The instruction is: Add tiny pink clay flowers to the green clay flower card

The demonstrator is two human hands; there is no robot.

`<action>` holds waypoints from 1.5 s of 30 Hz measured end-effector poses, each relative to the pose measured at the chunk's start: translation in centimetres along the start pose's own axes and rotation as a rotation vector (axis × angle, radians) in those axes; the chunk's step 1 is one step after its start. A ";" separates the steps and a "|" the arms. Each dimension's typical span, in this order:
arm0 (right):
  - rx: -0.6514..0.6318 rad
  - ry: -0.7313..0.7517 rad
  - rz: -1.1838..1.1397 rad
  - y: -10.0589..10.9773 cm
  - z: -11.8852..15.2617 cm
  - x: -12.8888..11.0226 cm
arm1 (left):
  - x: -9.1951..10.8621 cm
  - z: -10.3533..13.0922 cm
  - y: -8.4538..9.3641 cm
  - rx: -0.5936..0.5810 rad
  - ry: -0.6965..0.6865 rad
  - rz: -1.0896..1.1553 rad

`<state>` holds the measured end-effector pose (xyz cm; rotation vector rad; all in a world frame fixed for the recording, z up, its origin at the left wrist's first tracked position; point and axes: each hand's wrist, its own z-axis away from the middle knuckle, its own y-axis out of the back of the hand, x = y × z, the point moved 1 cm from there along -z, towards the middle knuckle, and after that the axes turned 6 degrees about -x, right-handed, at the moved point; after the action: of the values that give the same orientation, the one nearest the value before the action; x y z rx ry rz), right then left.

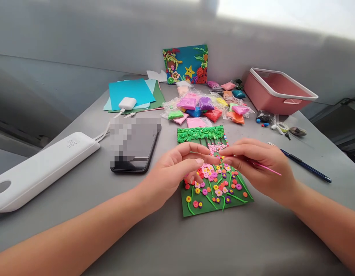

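Observation:
A green card [191,209] lies on the table, covered with small clay flowers, green stems and a fringe of green clay leaves along its far edge. Over its middle, my left hand [168,168] is held with fingers stretched out and the thumb apart from them. My right hand [263,163] pinches a thin pink stick tool [269,169], whose back end sticks out below the palm. Its fingertips meet the left fingertips above the card. Whether a tiny bit of clay sits between them is too small to tell.
Bags of coloured clay [205,104] lie behind the card, before an upright sea picture [184,61]. At right are a pink basket [281,92] and a dark blue pen [306,165]. A phone [137,147], white power bank [48,165], earphone case [127,103] and coloured sheets [131,90] lie left.

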<state>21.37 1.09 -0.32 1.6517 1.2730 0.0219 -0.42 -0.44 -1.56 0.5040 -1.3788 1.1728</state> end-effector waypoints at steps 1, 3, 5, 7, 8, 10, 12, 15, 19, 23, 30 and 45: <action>0.002 0.016 -0.004 0.0 0.1 0.0 | 0.0 0.0 0.1 -0.006 -0.005 -0.002; -0.016 0.026 0.007 0.0 0.1 0.0 | -0.1 -0.1 0.1 -0.018 -0.004 -0.006; -0.030 0.012 0.035 0.1 0.1 -0.1 | -0.1 -0.1 0.1 -0.022 -0.006 -0.008; -0.012 0.018 0.049 0.2 0.2 -0.2 | -0.2 -0.1 0.0 -0.017 -0.017 -0.004; -0.003 0.032 0.049 0.3 0.2 -0.4 | -0.2 -0.1 0.0 -0.012 -0.024 0.001; -0.005 0.070 0.036 0.4 0.2 -0.6 | -0.2 0.0 -0.1 -0.001 -0.033 0.011; -0.027 0.089 0.019 0.4 0.3 -0.8 | -0.2 0.0 -0.1 0.005 -0.038 0.020; -0.027 0.090 -0.006 0.4 0.4 -0.9 | -0.2 0.0 -0.1 -0.006 -0.048 0.033; 0.000 0.119 -0.014 0.3 0.6 -0.9 | -0.3 -0.1 -0.3 0.010 -0.031 0.030; 0.026 0.142 -0.012 0.3 0.5 -1.0 | -0.2 0.0 -0.6 0.033 -0.001 -0.002; 0.009 0.198 -0.054 0.0 0.7 -1.0 | -0.3 0.2 -0.9 0.001 0.005 0.051; 0.018 0.175 -0.038 -1.2 1.6 -1.6 | -1.1 0.2 -1.0 -0.024 0.047 0.032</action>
<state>20.61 -1.26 -1.11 1.6698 1.4397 0.1353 0.59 -1.35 -2.24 0.4364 -1.3636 1.1862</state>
